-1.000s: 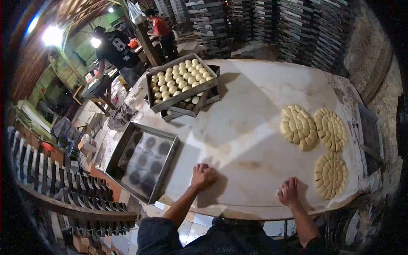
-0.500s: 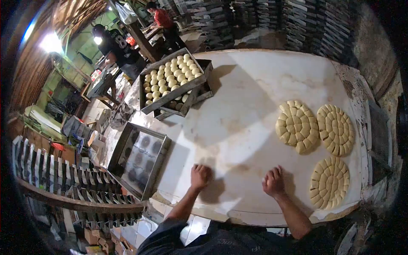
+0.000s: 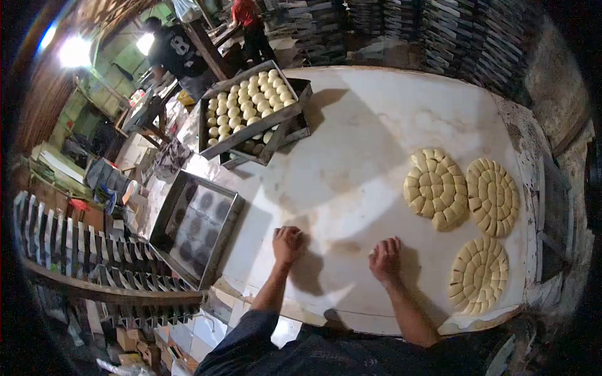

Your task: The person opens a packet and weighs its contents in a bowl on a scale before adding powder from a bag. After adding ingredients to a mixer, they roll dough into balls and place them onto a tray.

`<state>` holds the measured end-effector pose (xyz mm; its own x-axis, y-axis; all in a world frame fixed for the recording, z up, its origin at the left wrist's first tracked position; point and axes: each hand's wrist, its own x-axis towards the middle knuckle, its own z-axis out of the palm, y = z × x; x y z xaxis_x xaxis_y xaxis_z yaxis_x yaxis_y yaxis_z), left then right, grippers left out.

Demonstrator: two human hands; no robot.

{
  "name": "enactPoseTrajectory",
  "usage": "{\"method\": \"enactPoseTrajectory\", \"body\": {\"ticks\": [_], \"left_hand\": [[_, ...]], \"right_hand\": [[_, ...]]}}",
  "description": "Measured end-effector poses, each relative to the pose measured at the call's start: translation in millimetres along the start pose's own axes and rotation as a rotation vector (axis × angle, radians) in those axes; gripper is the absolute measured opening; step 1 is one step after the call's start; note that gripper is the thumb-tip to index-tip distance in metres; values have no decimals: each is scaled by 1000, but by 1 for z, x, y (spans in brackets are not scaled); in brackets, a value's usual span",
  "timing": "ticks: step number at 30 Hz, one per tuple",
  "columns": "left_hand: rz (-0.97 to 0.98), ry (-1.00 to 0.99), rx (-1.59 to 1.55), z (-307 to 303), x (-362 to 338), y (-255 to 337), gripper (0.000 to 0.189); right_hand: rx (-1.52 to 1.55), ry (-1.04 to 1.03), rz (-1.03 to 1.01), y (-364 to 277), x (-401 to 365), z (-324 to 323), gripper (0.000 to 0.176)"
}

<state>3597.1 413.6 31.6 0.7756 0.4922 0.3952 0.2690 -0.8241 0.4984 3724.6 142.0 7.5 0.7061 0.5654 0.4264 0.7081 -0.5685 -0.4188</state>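
My left hand is low over the pale tabletop, its fingers curled down and closed. To its right my right hand is held the same way, knuckles bent. Whatever may be under either palm is hidden. Right of my right hand lie three flat rounds of dough cut into many small pieces: a far-left round, a far-right round and a near round. Left of my left hand stands a metal baking tray with dark round marks on its bottom and no dough in it.
At the back left, a tray of dough balls rests crosswise on another tray. Slatted racks stand at the left below table level. Two people work in the background, one in black, one in red.
The view has shifted slightly. My right hand has moved left, closer to my left hand, and both have shifted slightly away from my body. The dough rounds and trays stay in place.
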Motion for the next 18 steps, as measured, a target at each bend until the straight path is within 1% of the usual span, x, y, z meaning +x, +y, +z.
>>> {"method": "enactPoseTrajectory", "body": {"ticks": [1, 3, 4, 5, 7, 9, 10, 11, 12, 13, 14, 15, 16, 17, 18], "left_hand": [[-144, -17, -109, 9, -4, 5, 15], [-9, -79, -139, 10, -37, 9, 20], [108, -57, 1, 13, -66, -5, 25], [103, -46, 1, 9, -80, -27, 25], [354, -209, 60, -12, -100, -72, 26], [29, -166, 36, -41, -74, -75, 25], [0, -126, 113, -43, -53, -76, 23], [17, -77, 153, -22, -35, -87, 23], [197, -82, 119, -4, -20, -97, 23], [55, -80, 37, 1, -6, -69, 26], [-55, -126, -88, 14, -3, -62, 31], [-145, -119, -278, 8, -7, -37, 34], [-48, -163, -265, 7, -20, -29, 28], [18, -160, -385, 15, -39, -37, 28], [166, -182, -297, 8, -63, -37, 31]], "right_hand": [[-4, -12, -9, -8, -7, 7, 17], [79, -111, -121, -19, -34, 14, 17], [142, -351, -113, -20, -41, -12, 17], [139, -351, -125, -3, -48, -14, 17], [151, -267, -236, 32, -60, -18, 16], [21, -314, -31, 35, -23, -32, 16], [-3, -225, 8, 34, -8, -20, 16], [-24, -140, 50, 31, 3, -6, 15], [-32, -16, 93, 19, 15, 5, 16], [-36, 100, 135, 2, 22, 16, 17], [-26, 76, 136, -14, 21, 26, 17], [69, 69, 260, -30, 15, 33, 18], [155, 67, 380, -44, 8, 36, 20], [147, 48, 373, -57, 1, 27, 20], [89, -63, 192, -71, -10, 7, 22]]}}
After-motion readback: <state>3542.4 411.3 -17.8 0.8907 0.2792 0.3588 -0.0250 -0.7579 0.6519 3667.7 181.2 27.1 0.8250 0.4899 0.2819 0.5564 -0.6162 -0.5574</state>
